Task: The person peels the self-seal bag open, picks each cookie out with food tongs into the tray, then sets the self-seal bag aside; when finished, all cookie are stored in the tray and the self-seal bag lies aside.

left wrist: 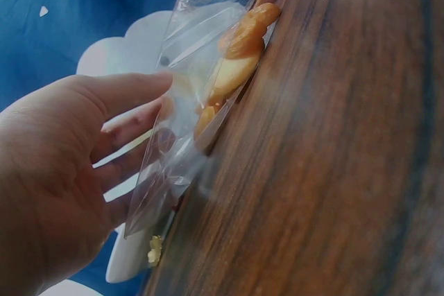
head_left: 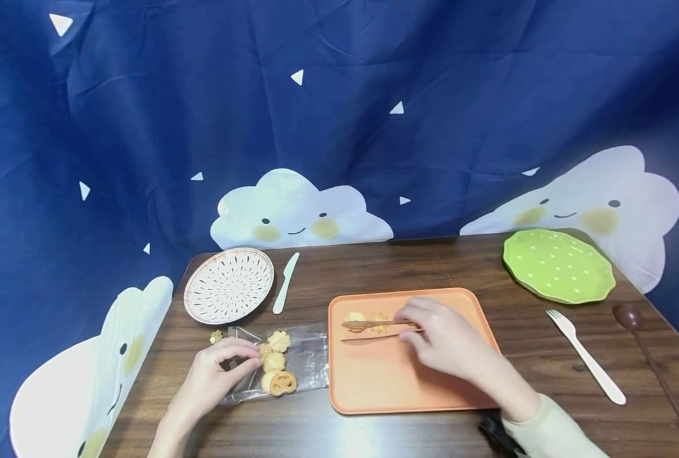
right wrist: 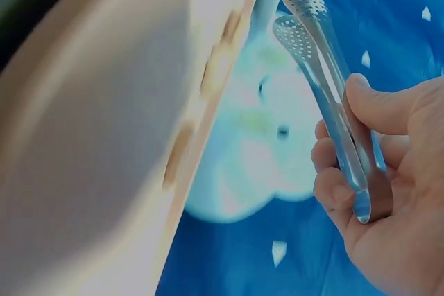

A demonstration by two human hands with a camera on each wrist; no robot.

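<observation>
My left hand [head_left: 216, 375] pinches the left edge of a clear plastic bag [head_left: 312, 362] lying on the table. Several cookies [head_left: 274, 362] are in or on the bag; the film makes it hard to tell. In the left wrist view, the thumb lies against the bag [left wrist: 191, 39] and other fingers show through the film. My right hand [head_left: 439, 334] grips metal tongs [right wrist: 336, 105] with perforated ends, their arms spread apart. In the head view, the tongs [head_left: 368, 325] hang over an orange tray [head_left: 408, 381], beside small cookies [head_left: 355, 316] near its back left.
A white patterned plate [head_left: 229, 286] and a pale knife [head_left: 286, 283] lie at back left. On the right are a green dotted plate [head_left: 559, 266], a white fork [head_left: 588, 359] and a brown long-handled spoon [head_left: 654, 362]. A small cookie piece [head_left: 216, 336] lies left of the bag.
</observation>
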